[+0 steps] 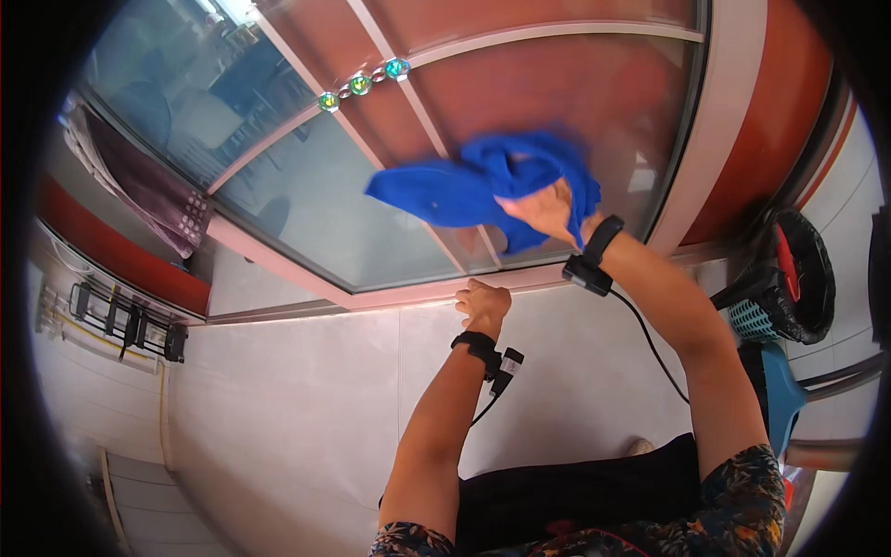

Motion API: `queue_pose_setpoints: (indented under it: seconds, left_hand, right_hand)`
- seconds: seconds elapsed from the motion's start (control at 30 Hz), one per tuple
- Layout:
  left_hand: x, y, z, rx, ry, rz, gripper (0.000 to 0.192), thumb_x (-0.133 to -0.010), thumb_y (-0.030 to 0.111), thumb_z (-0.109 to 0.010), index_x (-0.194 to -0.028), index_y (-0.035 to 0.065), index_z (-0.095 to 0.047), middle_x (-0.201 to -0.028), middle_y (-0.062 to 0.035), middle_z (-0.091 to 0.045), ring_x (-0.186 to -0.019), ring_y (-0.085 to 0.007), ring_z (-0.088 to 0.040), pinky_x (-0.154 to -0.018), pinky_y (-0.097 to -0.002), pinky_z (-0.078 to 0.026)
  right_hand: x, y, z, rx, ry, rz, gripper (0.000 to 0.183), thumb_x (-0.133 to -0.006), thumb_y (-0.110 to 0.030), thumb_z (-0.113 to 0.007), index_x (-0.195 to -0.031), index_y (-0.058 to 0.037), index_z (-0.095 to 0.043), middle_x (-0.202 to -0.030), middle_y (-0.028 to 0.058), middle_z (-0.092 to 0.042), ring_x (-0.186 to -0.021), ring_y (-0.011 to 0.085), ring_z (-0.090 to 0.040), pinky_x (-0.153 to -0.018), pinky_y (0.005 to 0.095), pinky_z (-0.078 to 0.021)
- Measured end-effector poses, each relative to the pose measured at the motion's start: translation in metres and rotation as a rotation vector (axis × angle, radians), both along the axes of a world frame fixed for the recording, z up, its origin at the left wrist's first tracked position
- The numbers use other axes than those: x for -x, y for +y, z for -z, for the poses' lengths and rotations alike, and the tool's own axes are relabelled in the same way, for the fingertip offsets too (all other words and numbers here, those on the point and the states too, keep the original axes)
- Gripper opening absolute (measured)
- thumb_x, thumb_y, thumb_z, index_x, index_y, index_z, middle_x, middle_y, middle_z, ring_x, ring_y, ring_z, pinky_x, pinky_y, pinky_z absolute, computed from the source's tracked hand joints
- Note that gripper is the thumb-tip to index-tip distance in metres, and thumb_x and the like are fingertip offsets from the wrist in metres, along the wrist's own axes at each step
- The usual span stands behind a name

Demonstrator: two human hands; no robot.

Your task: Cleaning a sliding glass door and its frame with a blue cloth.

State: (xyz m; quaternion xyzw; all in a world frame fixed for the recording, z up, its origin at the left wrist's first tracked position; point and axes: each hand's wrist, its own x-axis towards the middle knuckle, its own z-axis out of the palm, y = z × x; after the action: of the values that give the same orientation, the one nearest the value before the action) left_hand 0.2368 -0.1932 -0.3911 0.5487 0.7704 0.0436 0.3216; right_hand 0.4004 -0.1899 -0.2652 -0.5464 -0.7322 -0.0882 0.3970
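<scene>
My right hand [546,209] holds a blue cloth [445,191] against the lower glass of a sliding door [626,139]. The cloth bunches around the fingers, partly hiding them, and a loose end trails left across the door's bars. Below the cloth, my left hand [485,301] has its fingers curled, close to the pink bottom frame of the door; nothing shows in it, and whether it touches the frame is unclear. Round glass-like ornaments [360,84] sit on the crossing bars above. Each wrist wears a black strap with a small device and a cable.
A lined waste basket [755,319] stands at the right, beside a blue plastic tool head [778,397]. A dark purple towel [139,181] hangs at the left. Black racks [125,324] are on the wall at the far left. Pale floor [292,404] lies below the door.
</scene>
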Motion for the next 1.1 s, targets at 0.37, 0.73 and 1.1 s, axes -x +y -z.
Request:
queue_pose_setpoints:
  seconds: [0.37,0.73,1.1]
  left_hand:
    - [0.036,0.013,-0.004,0.016,0.084,-0.145,0.056,-0.082,0.022,-0.057,-0.131,0.0014,-0.04,-0.13,-0.0209,-0.035,-0.118,-0.0351,-0.036,-0.096,-0.0466,-0.036]
    - [0.055,0.028,0.009,0.023,0.098,-0.226,0.056,-0.082,0.026,-0.058,-0.128,-0.0012,-0.042,-0.127,-0.0218,-0.042,-0.115,-0.0307,-0.038,-0.097,-0.0363,-0.032]
    - [0.052,0.033,0.008,0.033,0.085,-0.202,0.055,-0.083,0.029,-0.056,-0.128,-0.0007,-0.042,-0.127,-0.022,-0.043,-0.115,-0.0306,-0.039,-0.096,-0.037,-0.032]
  right_hand:
    - [-0.014,-0.033,0.118,0.58,-0.438,-0.232,0.02,-0.072,-0.023,-0.063,-0.059,-0.0064,-0.064,-0.057,0.0134,-0.058,-0.052,0.0309,-0.057,-0.05,0.0364,-0.0455]
    - [0.013,-0.06,0.022,0.551,0.474,-0.387,0.016,-0.084,-0.02,-0.062,-0.079,-0.0045,-0.064,-0.055,0.0085,-0.059,-0.048,0.0176,-0.056,-0.049,0.0332,-0.0446]
    - [0.02,-0.015,0.061,0.528,0.09,-0.379,0.021,-0.09,-0.021,-0.053,-0.1,-0.007,-0.065,-0.087,0.008,-0.066,-0.072,0.0148,-0.063,-0.066,0.0282,-0.0513]
